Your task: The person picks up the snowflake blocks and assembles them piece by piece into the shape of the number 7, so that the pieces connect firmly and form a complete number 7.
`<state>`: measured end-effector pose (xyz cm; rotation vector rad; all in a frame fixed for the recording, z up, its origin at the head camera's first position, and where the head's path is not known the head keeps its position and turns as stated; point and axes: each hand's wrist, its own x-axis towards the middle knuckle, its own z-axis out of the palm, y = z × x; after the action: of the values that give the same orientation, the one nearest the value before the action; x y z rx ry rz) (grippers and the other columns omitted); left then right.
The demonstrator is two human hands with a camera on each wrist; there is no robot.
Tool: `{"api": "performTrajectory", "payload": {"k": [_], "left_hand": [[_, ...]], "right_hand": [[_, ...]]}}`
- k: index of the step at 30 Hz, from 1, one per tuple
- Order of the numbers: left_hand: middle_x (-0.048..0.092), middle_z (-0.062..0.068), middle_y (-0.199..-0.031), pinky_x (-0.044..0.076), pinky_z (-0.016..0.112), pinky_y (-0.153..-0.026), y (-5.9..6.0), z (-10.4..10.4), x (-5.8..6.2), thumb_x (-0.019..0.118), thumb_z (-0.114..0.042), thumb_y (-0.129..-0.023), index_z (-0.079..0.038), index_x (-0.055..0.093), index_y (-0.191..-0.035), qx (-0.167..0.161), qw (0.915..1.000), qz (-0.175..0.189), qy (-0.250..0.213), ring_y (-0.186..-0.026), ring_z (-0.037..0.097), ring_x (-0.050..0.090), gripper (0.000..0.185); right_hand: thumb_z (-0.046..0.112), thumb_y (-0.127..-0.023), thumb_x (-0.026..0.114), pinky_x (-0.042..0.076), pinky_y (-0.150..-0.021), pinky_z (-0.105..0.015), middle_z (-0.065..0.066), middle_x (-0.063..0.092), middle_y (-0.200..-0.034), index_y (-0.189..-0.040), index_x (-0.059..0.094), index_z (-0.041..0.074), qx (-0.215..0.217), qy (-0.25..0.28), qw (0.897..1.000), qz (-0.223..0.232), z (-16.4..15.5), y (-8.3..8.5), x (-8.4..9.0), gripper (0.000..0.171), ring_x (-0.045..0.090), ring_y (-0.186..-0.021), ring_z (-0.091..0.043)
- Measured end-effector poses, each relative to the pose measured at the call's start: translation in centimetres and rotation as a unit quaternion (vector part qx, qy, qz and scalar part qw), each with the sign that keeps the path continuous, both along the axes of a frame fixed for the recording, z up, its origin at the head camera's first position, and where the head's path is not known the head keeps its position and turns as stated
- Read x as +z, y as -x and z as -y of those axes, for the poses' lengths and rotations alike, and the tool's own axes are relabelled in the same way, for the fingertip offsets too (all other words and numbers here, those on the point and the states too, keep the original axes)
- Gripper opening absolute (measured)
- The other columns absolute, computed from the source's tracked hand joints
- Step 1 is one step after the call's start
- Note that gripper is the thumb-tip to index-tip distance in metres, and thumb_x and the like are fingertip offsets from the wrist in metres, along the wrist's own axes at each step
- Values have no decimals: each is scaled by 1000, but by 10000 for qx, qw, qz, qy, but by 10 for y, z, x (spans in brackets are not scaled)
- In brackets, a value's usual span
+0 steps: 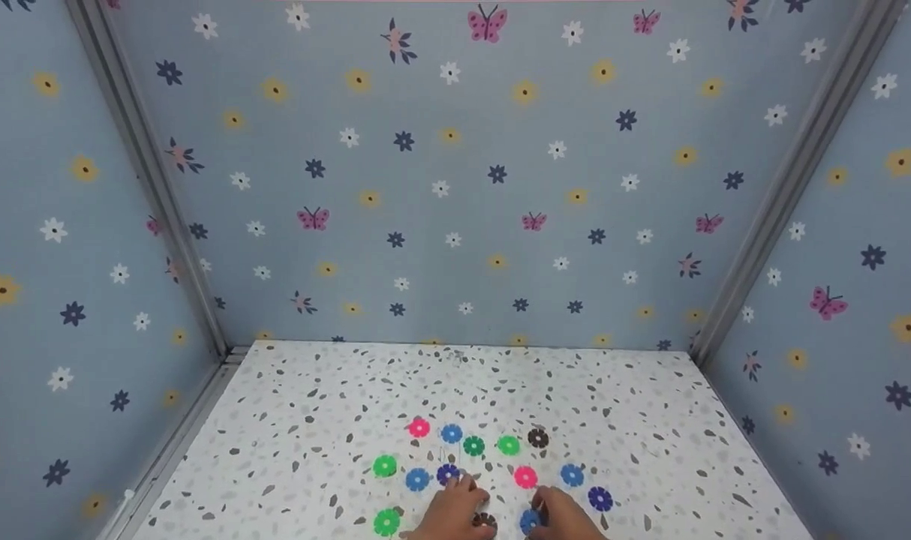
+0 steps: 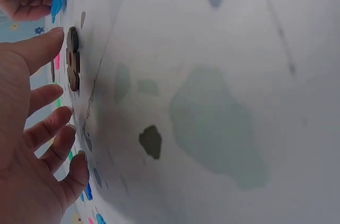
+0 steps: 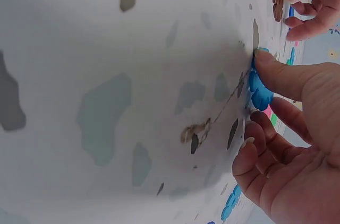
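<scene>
Small flower-shaped plastic discs lie on a speckled white tabletop (image 1: 313,420). My right hand (image 1: 566,516) pinches a light blue disc (image 1: 529,520) between thumb and fingertip, close over the surface; the right wrist view shows this blue disc (image 3: 259,87) with the thumb laid across it. My left hand (image 1: 452,510) is beside a brown disc (image 1: 485,520), its thumb tip right at the rim. In the left wrist view the brown disc (image 2: 73,59) rests on the table while the left fingers (image 2: 48,128) spread loosely, holding nothing. Beyond the left fingertips is a dark blue disc (image 1: 447,474).
More discs form a loose arch ahead: a pink disc (image 1: 419,427), a green disc (image 1: 473,445), a dark brown disc (image 1: 538,438) and several others. A purple disc (image 1: 599,499) lies right of my right hand. Flower-patterned panels (image 1: 455,165) enclose the table on three sides.
</scene>
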<state>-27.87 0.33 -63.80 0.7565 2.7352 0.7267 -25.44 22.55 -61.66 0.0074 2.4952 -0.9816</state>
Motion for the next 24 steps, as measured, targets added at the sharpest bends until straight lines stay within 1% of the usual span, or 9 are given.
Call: {"api": "performTrajectory", "payload": {"k": [4,8,12,15,19,21,24], "left_hand": [[51,-3,-95,44,40,-71,2,-5,1,72,-47,-70,-21,65,-93,71,9999,123,9,-86,17,47,35],[53,0,-102,44,44,-73,3,-7,1,72,-46,-69,-22,65,-90,153,9996,179,174,-91,21,50,33],[54,5,-110,45,47,-74,3,-6,1,73,-44,-69,-21,63,-84,233,9992,202,248,-96,26,51,29],[54,1,-96,45,43,-67,3,-5,0,73,-42,-70,-20,61,-80,257,9991,193,280,-84,21,51,26],[44,-4,-77,40,38,-60,2,-4,-3,72,-38,-72,-19,58,-78,356,9972,247,603,-69,16,44,25],[42,-4,-75,39,38,-60,2,-5,-3,71,-34,-73,-19,57,-77,432,9966,278,645,-68,15,43,21],[43,-4,-74,39,39,-62,2,-7,-2,71,-36,-72,-18,57,-77,574,9959,314,617,-68,16,43,23]], "right_hand": [[11,-70,73,43,-61,-40,-4,55,-77,-93,54,12,172,36,9997,-144,-1,3,0,30,53,-68,-20],[9,-74,69,42,-60,-39,-5,55,-75,-92,54,11,411,152,9986,-306,-2,5,-2,24,52,-67,-20],[7,-78,66,42,-61,-38,-4,54,-75,-92,55,10,435,258,9981,-366,-1,6,-3,18,52,-67,-19],[6,-79,65,43,-62,-37,-3,54,-76,-94,57,8,337,416,9976,-446,-3,8,-4,16,51,-68,-18],[10,-81,65,45,-64,-36,-3,57,-78,-94,62,5,73,671,9965,-495,-7,7,-6,14,53,-70,-16],[11,-82,65,45,-63,-34,-2,58,-78,-92,62,4,-111,741,9958,-520,-8,8,-5,13,53,-70,-15],[13,-82,64,44,-60,-32,-2,57,-76,-91,62,5,-376,797,9945,-561,-9,11,-1,12,52,-67,-14]]}}
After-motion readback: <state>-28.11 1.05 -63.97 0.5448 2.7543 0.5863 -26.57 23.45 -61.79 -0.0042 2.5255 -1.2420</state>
